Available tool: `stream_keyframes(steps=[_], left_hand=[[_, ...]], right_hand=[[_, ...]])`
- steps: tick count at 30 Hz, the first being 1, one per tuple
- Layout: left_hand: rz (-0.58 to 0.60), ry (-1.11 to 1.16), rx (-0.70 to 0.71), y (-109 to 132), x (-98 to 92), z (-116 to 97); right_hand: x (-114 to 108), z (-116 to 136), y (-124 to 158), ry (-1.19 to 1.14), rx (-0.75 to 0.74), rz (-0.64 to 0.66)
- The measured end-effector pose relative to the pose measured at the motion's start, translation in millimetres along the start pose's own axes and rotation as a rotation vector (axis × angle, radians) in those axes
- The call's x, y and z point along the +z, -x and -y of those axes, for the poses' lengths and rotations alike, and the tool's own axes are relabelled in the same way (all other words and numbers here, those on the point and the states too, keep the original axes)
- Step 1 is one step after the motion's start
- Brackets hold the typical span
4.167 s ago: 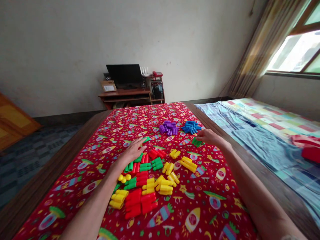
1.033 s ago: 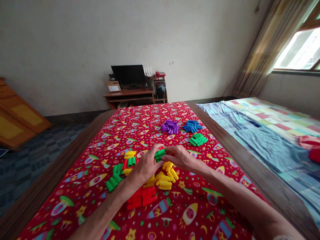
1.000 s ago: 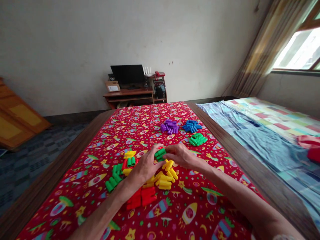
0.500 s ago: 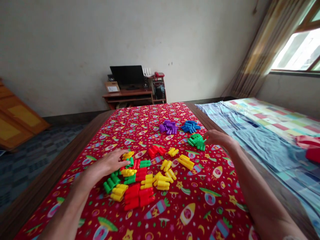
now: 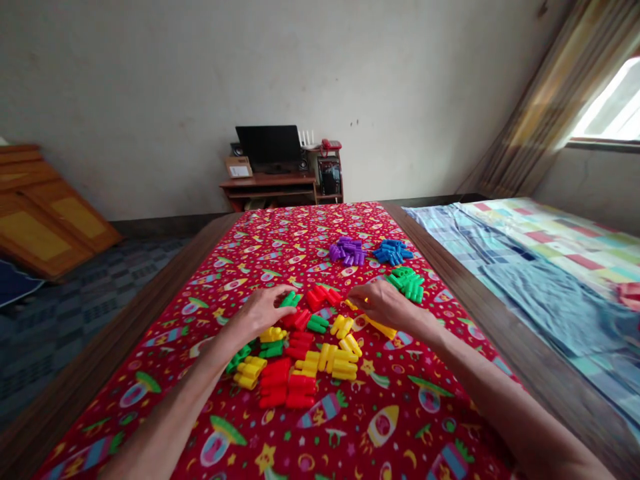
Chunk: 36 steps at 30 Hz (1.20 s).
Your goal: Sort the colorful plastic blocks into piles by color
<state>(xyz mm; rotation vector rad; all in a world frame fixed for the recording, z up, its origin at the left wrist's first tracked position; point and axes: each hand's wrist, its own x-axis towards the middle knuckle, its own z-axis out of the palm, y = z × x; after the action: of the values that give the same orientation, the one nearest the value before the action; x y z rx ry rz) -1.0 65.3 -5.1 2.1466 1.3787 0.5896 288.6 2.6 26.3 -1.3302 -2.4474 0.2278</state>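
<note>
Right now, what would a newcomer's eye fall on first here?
Probably the red rocket-print cloth running up the middle, with red, yellow and green toy blocks scattered on its nearer part. Farther off, to the right, sit a purple pile, a blue pile and a green pile. At the scatter's far edge, the left hand is at a green block, the right hand over yellow blocks.

Purple blocks [image 5: 349,251], blue blocks [image 5: 393,253], green blocks [image 5: 413,287], red blocks [image 5: 275,380], yellow blocks [image 5: 345,367], all plain. Cloth [image 5: 300,233] is red, printed with multicolour rockets, stars and moons; table edge [image 5: 453,280] dark brown. Monitor [image 5: 270,145] black, phone [image 5: 331,146] red, wall [image 5: 425,87] greyish white, bedspread [image 5: 560,243] patchwork of blue, green, white and red.
</note>
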Motion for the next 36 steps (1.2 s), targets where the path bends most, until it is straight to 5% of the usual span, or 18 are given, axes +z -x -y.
stream_keyframes(steps=[6,13,18,23,28,33,36], left_hand=[[-0.008,0.125,0.032,5,13.9,-21],[-0.041,0.013,0.209,13,39.9,-47],[0.053,-0.112,0.238,12,34.5,-39],[0.17,-0.27,0.352,14,23.8,-24],[0.196,-0.297,0.431,13,26.7,-15],[0.078,-0.303,0.373,10,23.0,-19],[-0.006,-0.334,0.339,11,22.9,-21]], right_hand=[[32,24,-1,-0.295,-0.16,-0.18],[51,25,-8,-0.358,-0.091,-0.135],[15,0,-10,-0.162,0.045,-0.12],[-36,-61,0,0.087,0.317,-0.015],[-52,-106,18,0.185,0.459,0.096],[-52,-89,19,0.348,0.57,0.007],[-38,-48,8,0.245,0.408,-0.057]])
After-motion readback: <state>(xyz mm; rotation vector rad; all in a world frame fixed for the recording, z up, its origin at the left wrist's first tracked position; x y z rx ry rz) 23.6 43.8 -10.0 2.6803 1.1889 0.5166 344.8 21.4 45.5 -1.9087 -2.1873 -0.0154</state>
